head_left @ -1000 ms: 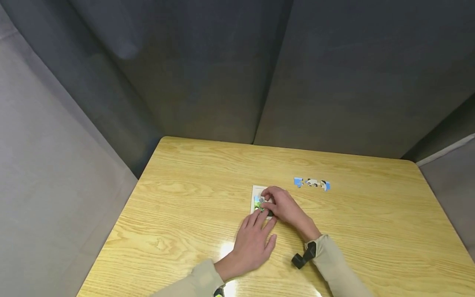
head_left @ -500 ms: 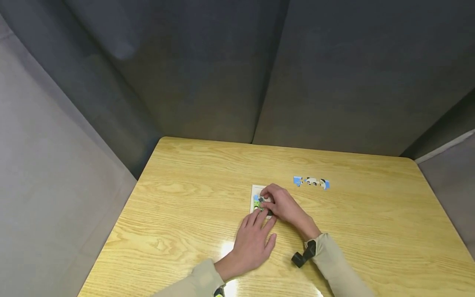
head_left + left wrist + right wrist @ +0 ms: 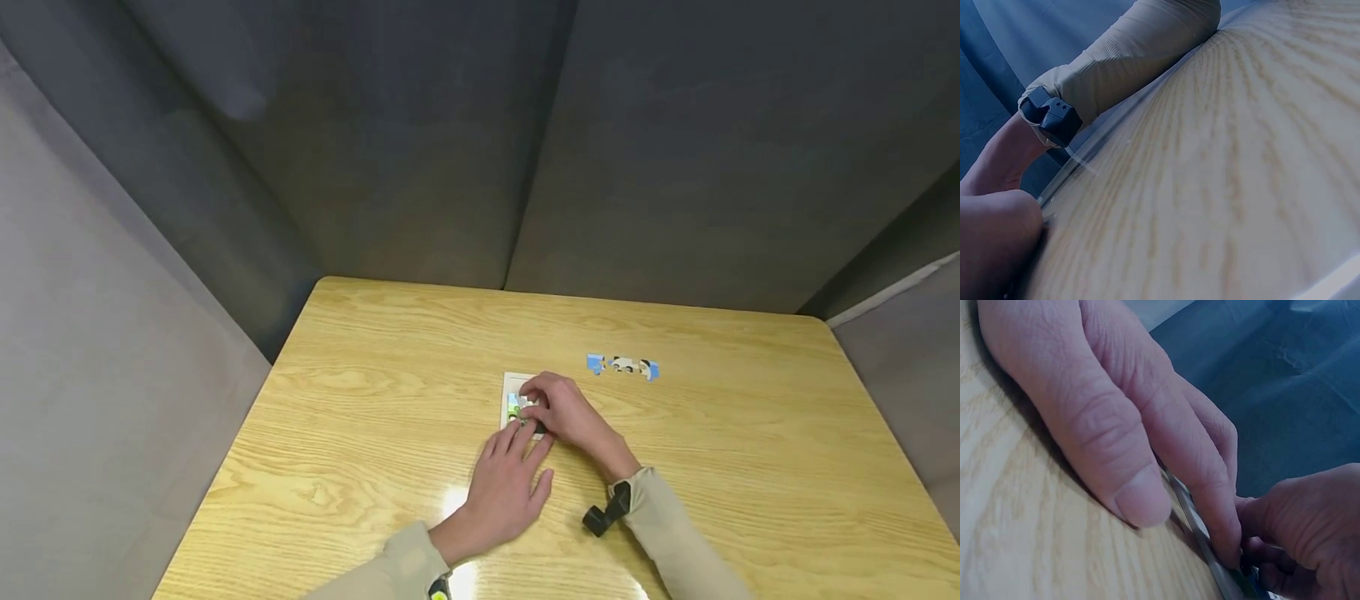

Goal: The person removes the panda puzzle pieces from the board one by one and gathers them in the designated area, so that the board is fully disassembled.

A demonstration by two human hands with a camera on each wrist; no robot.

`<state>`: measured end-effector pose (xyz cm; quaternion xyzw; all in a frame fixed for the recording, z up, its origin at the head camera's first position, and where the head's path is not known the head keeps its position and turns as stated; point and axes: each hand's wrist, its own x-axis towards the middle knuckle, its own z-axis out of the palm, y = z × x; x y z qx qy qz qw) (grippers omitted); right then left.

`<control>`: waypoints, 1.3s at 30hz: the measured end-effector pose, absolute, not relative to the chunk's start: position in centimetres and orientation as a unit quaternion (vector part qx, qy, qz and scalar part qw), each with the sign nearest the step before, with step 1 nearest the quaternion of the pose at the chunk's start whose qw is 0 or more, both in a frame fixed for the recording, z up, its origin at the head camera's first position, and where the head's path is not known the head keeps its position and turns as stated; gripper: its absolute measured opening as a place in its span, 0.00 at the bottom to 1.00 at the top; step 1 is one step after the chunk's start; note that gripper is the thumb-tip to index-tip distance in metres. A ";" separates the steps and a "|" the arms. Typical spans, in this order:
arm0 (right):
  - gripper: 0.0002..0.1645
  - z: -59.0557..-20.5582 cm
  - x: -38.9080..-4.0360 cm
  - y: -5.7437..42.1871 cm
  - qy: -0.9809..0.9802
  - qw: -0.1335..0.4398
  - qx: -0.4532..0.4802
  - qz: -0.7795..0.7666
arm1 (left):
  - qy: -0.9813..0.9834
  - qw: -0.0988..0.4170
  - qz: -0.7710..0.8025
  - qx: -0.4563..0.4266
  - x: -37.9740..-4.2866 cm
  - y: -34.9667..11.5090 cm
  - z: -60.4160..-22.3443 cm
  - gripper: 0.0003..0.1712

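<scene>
A small white-bordered jigsaw tray [image 3: 508,385] lies on the table, partly filled with blue and green pieces [image 3: 513,408]. My left hand [image 3: 504,487] is spread flat, its fingertips resting on the tray's near edge. My right hand [image 3: 566,412] reaches in from the right, thumb and fingers pinching a small greyish puzzle piece [image 3: 523,402] over the tray; its picture is mostly hidden. In the right wrist view, my left hand's thumb [image 3: 1141,494] touches the table, while my right hand [image 3: 1316,531] curls at the tray edge [image 3: 1204,537]. The left wrist view shows my left thumb [image 3: 997,231].
Several loose panda pieces [image 3: 622,365] lie in a row on the table [image 3: 720,433], behind and right of the tray. A black wrist camera [image 3: 606,510] sticks out below my right sleeve. Dark curtains [image 3: 420,167] stand behind the table.
Both hands stay at the tray in nearly the same pose. The pinched puzzle piece has shifted slightly between my right fingertips. The head view has swung a little to the right.
</scene>
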<state>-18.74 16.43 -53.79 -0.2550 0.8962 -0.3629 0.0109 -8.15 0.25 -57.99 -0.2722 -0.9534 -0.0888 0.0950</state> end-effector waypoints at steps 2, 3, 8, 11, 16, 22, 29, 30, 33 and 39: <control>0.13 -53.7 -18.8 16.5 0.896 0.015 -0.260 -0.359 | -0.953 0.096 -0.091 -0.272 -8.1 0.3 -58.0 0.31; 0.13 -53.7 -18.9 16.6 0.896 0.016 -0.264 -0.357 | -0.953 0.097 -0.091 -0.271 -8.1 0.3 -58.0 0.31; 0.13 -54.1 -19.3 17.2 0.895 0.008 -0.283 -0.346 | -0.954 0.092 -0.093 -0.268 -8.1 0.3 -57.9 0.32; 0.13 -54.7 -19.6 17.7 0.890 -0.008 -0.285 -0.355 | -0.954 0.090 -0.097 -0.269 -8.0 0.2 -57.9 0.32; 0.14 -55.2 -19.8 18.3 0.875 -0.028 -0.298 -0.380 | -0.952 0.092 -0.106 -0.272 -7.9 0.2 -57.8 0.32; 0.14 -55.0 -20.2 19.0 0.869 -0.036 -0.320 -0.376 | -0.950 0.100 -0.107 -0.274 -8.2 0.4 -57.7 0.32; 0.16 -54.2 -20.3 21.6 0.876 -0.070 -0.304 -0.368 | -0.953 0.084 -0.108 -0.270 -8.6 0.8 -57.5 0.32; 0.16 -54.2 -20.3 22.1 0.878 -0.074 -0.299 -0.365 | -0.954 0.082 -0.106 -0.268 -8.7 0.8 -57.5 0.32; 0.17 -54.2 -20.3 23.6 0.886 -0.082 -0.283 -0.360 | -0.956 0.082 -0.104 -0.262 -8.8 0.8 -57.5 0.32; 0.16 -54.6 -20.1 26.5 0.895 -0.100 -0.250 -0.357 | -0.953 0.095 -0.114 -0.265 -8.9 0.9 -57.7 0.32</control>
